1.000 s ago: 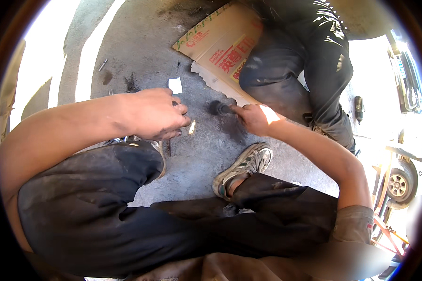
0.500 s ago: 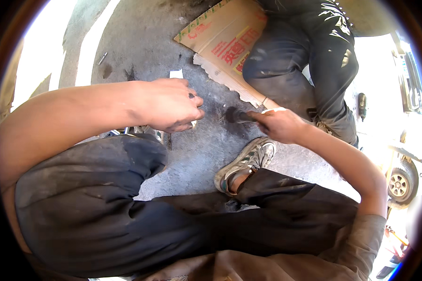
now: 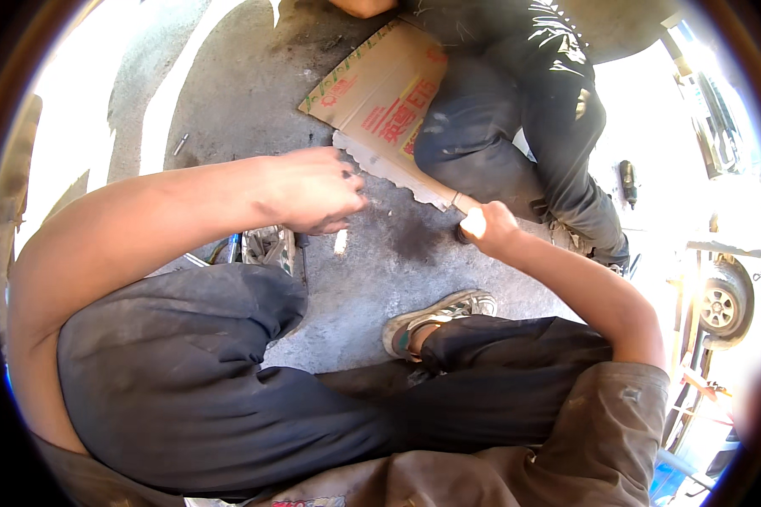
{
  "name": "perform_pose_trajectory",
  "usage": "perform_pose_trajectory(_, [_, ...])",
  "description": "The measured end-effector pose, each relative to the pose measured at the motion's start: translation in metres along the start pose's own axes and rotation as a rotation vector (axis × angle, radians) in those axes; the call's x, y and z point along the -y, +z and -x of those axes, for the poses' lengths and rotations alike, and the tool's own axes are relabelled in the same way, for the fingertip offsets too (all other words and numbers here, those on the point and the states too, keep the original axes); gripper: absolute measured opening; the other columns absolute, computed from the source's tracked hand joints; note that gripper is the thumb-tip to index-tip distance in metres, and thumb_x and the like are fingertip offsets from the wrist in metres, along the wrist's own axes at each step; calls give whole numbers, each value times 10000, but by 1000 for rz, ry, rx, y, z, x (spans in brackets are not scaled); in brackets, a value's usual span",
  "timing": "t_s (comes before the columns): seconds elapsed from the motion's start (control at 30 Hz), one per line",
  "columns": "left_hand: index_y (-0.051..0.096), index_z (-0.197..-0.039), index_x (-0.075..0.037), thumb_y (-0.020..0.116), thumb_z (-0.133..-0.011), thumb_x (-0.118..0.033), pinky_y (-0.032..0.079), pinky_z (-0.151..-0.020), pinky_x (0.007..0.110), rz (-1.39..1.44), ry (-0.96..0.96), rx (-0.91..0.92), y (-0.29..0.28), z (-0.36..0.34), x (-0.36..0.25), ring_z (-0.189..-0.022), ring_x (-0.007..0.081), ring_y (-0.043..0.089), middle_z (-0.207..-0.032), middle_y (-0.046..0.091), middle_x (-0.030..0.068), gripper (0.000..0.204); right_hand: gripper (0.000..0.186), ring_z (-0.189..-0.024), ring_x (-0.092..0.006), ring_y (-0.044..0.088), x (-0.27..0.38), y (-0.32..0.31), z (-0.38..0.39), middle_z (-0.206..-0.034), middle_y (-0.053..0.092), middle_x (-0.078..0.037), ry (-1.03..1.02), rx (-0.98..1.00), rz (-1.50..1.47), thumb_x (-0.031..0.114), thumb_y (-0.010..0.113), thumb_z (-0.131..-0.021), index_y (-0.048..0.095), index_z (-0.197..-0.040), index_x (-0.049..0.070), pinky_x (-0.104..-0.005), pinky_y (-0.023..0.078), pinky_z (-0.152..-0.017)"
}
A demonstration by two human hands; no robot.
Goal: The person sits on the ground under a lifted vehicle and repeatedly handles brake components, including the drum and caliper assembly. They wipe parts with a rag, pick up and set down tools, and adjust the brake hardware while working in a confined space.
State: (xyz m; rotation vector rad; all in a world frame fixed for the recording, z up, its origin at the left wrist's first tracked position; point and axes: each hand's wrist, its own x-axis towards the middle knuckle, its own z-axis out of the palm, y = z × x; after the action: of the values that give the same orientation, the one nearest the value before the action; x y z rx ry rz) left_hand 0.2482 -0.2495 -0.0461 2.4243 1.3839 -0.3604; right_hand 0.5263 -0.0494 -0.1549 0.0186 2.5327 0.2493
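Observation:
My left hand (image 3: 317, 193) hovers above the concrete floor in front of my left knee. Its fingers are curled, and whatever they may hold is hidden. Just below the fingertips is a small pale piece (image 3: 341, 242). Farther right, my right hand (image 3: 492, 230) is closed round a dark tool with a round end (image 3: 462, 234); most of it is hidden behind the hand. A dark smudge (image 3: 418, 240) marks the floor left of that tool. Near the right knuckles runs a narrow tan strip (image 3: 463, 201) beside the cardboard, its kind unclear.
Flattened cardboard (image 3: 372, 106) with red print lies ahead, by a co-worker's dark-trousered leg (image 3: 482, 127). A small metal rod (image 3: 181, 144) lies far left. To the right are a dark power-tool-like object (image 3: 628, 184) and a wheel (image 3: 720, 308). My shoe (image 3: 435, 321) rests between my legs.
The view has shifted somewhat. The dark tool's end pointed left in plain sight before; now it is drawn back, mostly behind my right hand. The white piece behind my left hand is out of sight.

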Motion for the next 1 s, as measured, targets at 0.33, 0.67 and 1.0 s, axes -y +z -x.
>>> perform_pose_trajectory(0.33, [604,-1182,-10,596,-925,-310,451,-922,435,345,-201,84,9,41,-2,-1058,329,587,-1097,616,163,395,106,-741,-300,690,38,-8,-45,-759,685,-153,-158,-52,-128,139,641,-743,719,-744,68,-421,541,-637])
perform_pose_trajectory(0.67, [578,-1202,-22,558,-937,-324,490,-879,468,386,-201,-28,27,57,4,-1002,404,614,-1141,625,199,402,200,-921,-287,702,33,-80,-31,-957,715,-143,47,215,-122,154,700,-747,737,-919,60,-398,559,-741])
perform_pose_trajectory(1.0, [574,-1202,-22,552,-946,-360,493,-868,477,396,-222,-35,27,65,6,-996,405,617,-1153,620,204,425,250,-875,-399,653,35,-4,-36,-865,678,-208,-100,254,-406,227,689,-762,692,-886,10,-471,531,-735])
